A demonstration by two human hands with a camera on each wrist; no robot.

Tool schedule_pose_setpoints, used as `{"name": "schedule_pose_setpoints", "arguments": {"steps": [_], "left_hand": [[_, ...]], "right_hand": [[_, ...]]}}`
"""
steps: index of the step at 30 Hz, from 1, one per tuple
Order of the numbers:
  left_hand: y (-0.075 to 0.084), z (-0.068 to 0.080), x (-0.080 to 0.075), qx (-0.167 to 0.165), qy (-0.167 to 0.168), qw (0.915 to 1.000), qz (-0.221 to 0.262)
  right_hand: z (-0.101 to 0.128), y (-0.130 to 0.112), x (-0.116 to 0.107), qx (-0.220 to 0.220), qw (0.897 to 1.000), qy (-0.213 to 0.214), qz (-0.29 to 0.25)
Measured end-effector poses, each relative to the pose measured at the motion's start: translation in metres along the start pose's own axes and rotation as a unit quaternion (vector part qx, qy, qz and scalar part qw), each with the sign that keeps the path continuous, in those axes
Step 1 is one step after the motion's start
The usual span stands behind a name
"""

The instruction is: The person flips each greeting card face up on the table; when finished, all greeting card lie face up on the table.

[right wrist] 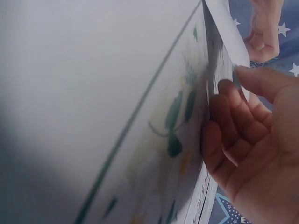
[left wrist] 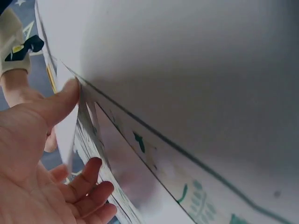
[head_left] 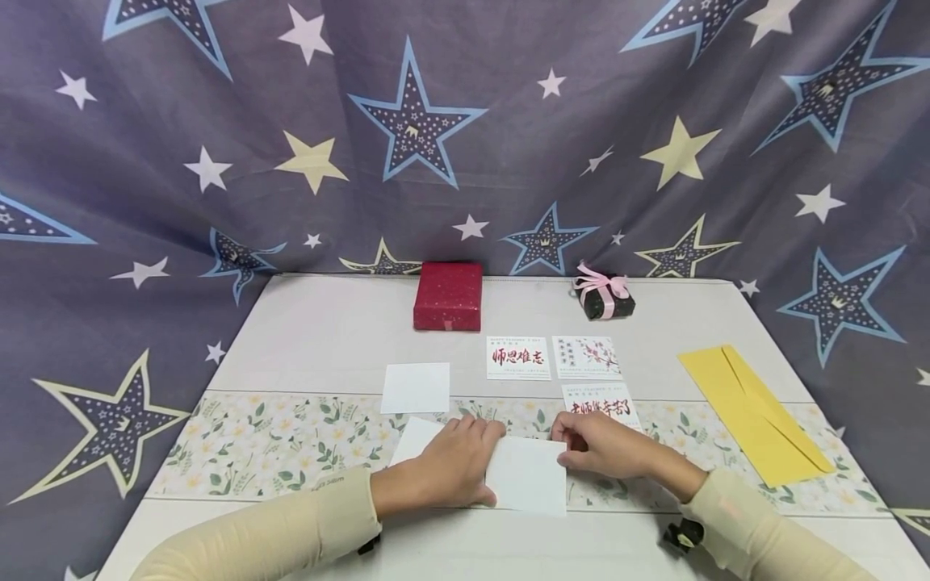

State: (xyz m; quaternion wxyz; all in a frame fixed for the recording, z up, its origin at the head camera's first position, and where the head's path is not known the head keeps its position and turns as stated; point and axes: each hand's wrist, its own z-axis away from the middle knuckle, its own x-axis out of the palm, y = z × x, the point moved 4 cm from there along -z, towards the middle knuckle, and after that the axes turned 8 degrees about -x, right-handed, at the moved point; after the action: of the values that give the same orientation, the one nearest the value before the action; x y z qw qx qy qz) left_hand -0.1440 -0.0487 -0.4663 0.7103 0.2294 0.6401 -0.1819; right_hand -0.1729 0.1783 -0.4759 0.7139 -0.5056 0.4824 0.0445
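A blank white card [head_left: 529, 476] is held between both hands near the table's front, tilted up from the surface. My left hand [head_left: 452, 466] grips its left side, the thumb over the near face in the left wrist view. At the opposite edge, my right hand [head_left: 609, 445] pinches the card between thumb and fingers. A second white card [head_left: 411, 436] lies partly hidden beneath the left hand, and a third white card [head_left: 416, 388] sits just beyond it. Behind the right hand is a card with red lettering [head_left: 600, 402], its lower part covered.
Farther back lie another red-lettered card [head_left: 518, 358] and a card with blossom print [head_left: 587, 358]. A red box [head_left: 447, 296] and a black gift box with pink ribbon [head_left: 605, 292] stand by the starred curtain. A yellow envelope [head_left: 756, 415] lies at right.
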Motion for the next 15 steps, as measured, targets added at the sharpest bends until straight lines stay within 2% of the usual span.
{"name": "schedule_pose_setpoints", "arguments": {"steps": [4, 9, 12, 15], "left_hand": [[-0.007, -0.006, -0.005, -0.029, -0.004, 0.9959, 0.085], [-0.023, -0.015, -0.01, -0.066, -0.012, 0.9769, 0.203], [-0.032, -0.022, -0.012, -0.07, 0.003, 0.9695, 0.235], [-0.037, -0.03, -0.016, -0.064, 0.03, 0.97, 0.233]], "right_hand": [[-0.001, 0.001, -0.005, 0.003, 1.0, 0.026, -0.008], [-0.006, -0.001, -0.016, 0.004, 0.998, 0.066, 0.0], [-0.009, 0.0, -0.023, -0.008, 0.996, 0.088, 0.016], [-0.012, 0.002, -0.03, -0.026, 0.994, 0.105, 0.019]]}}
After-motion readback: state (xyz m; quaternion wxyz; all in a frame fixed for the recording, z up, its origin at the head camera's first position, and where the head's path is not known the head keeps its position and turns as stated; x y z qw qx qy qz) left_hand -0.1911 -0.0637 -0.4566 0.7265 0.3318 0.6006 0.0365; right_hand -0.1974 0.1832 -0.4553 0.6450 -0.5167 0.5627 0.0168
